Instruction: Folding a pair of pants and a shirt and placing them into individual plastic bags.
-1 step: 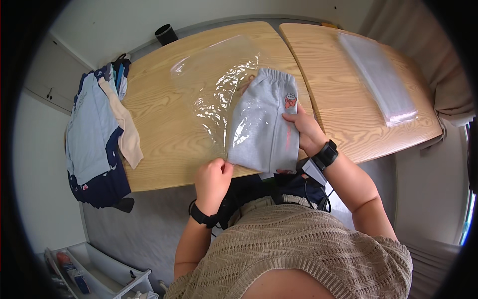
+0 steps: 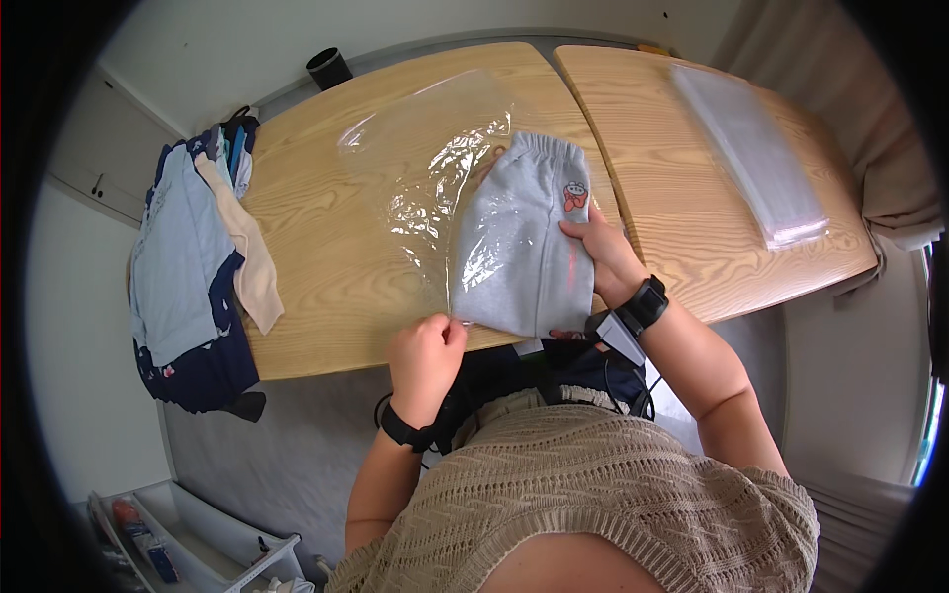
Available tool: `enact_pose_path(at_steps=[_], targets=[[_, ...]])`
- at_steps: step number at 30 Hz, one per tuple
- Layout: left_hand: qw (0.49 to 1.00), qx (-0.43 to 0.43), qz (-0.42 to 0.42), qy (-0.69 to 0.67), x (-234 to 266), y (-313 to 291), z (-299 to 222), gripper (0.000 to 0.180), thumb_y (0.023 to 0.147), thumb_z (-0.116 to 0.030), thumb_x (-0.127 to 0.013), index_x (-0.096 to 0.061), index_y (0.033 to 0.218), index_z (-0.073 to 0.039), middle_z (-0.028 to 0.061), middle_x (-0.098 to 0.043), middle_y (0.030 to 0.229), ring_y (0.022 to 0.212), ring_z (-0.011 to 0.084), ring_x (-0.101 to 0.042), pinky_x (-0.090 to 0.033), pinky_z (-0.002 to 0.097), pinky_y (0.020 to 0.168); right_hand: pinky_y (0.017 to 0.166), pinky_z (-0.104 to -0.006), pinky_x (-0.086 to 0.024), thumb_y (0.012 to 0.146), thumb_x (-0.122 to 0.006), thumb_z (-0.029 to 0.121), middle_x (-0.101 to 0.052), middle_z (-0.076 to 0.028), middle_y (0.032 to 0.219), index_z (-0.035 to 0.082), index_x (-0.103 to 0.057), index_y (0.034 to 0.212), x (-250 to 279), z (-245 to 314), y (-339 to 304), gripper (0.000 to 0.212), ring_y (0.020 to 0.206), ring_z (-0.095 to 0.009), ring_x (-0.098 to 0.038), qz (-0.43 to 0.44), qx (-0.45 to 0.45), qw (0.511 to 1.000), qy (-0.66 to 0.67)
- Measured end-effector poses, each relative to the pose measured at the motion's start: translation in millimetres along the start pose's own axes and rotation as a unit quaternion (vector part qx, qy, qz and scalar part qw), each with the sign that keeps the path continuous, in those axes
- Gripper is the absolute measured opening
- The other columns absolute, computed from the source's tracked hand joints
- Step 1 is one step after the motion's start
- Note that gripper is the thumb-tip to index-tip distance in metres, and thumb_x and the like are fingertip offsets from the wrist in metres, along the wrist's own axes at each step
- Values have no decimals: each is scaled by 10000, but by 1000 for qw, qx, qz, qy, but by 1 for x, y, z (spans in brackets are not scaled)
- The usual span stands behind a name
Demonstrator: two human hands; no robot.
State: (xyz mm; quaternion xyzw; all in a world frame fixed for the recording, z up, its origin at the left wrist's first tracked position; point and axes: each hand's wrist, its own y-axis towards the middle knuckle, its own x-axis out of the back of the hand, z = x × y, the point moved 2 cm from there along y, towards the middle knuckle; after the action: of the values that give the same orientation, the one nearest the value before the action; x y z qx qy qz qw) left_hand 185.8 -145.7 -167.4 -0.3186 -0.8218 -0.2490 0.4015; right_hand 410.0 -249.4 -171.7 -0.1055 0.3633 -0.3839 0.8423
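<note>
A folded grey garment (image 2: 519,247) with an elastic waistband and a small red motif lies on the wooden table (image 2: 326,287), partly under a clear plastic bag (image 2: 425,148) that spreads up and to the left. My left hand (image 2: 425,348) pinches the bag's near edge at the table's front rim, by the garment's lower left corner. My right hand (image 2: 598,252), with a black watch on its wrist, grips the garment's right side.
A pile of blue, navy and cream clothes (image 2: 188,267) hangs over the table's left end. A stack of clear bags (image 2: 751,158) lies on the second table to the right. A black cup (image 2: 329,67) stands at the back. A white bin (image 2: 178,544) sits on the floor, lower left.
</note>
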Motion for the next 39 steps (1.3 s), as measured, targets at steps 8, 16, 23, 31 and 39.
enact_pose_path(at_steps=[8, 16, 23, 31, 39], targets=[[995, -79, 14, -50, -5, -7, -32, 259, 784, -136, -621, -533, 569, -22, 160, -554, 555, 489, 344, -535, -420, 413, 467, 873, -436, -517, 929, -398, -14, -523, -145, 1208, 91, -348, 1323, -22, -7, 11, 412, 1053, -287, -570, -29, 84, 994, 68], [991, -24, 25, -130, -1, -8, -15, 253, 806, -150, -640, -540, 637, 9, 192, -532, 594, 510, 365, -519, -403, 404, 475, 948, -424, -476, 931, -479, 58, -556, -130, 1197, -4, -440, 1233, -40, -17, 3, 311, 1076, -256, -571, 98, -102, 987, 72], [985, 13, 36, -170, 30, -14, 14, 292, 838, -94, -633, -457, 655, 51, 101, -346, 522, 500, 115, -289, -296, 305, 447, 890, -351, -494, 939, -503, 93, -559, -93, 1180, 47, -438, 1234, -50, -34, -3, 305, 1049, -229, -573, 66, -23, 993, 97], [987, 29, 39, -154, 29, -20, 22, 314, 852, -110, -628, -450, 649, 50, 91, -342, 514, 496, 121, -283, -290, 305, 448, 870, -348, -469, 883, -607, 218, -580, -77, 1093, 85, -541, 1106, -55, -50, -5, 268, 995, -215, -572, 155, -167, 957, 179], [979, -12, 44, -200, 20, -25, 24, 283, 857, -112, -616, -476, 668, 44, 180, -411, 554, 463, 229, -296, -304, 343, 444, 886, -379, -501, 929, -534, 135, -567, -94, 1110, 36, -466, 1155, -85, -93, -10, 256, 1040, -237, -557, 204, -199, 942, 177]])
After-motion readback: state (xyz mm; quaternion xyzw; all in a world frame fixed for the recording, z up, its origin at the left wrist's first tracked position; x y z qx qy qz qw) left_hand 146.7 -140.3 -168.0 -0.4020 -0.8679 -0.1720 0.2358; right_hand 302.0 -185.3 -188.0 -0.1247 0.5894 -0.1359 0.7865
